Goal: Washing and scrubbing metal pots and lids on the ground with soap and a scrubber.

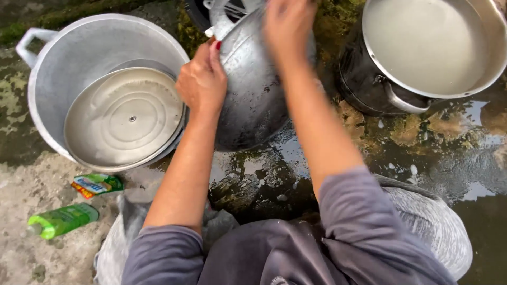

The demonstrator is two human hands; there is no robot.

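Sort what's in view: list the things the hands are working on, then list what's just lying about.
In hand:
- metal pot, tilted on its side
- left hand, gripping its rim
- right hand, blurred, on its outside

Lying about:
- large basin holding a round lid
- dark pot of cloudy water
- green bottle
- small sachet
- wet ground

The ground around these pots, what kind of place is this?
Probably an outdoor washing spot at ground level. The wet, mossy concrete ground, the large pot of cloudy water and the green dish soap bottle suggest it, while both hands work on a tilted metal pot.
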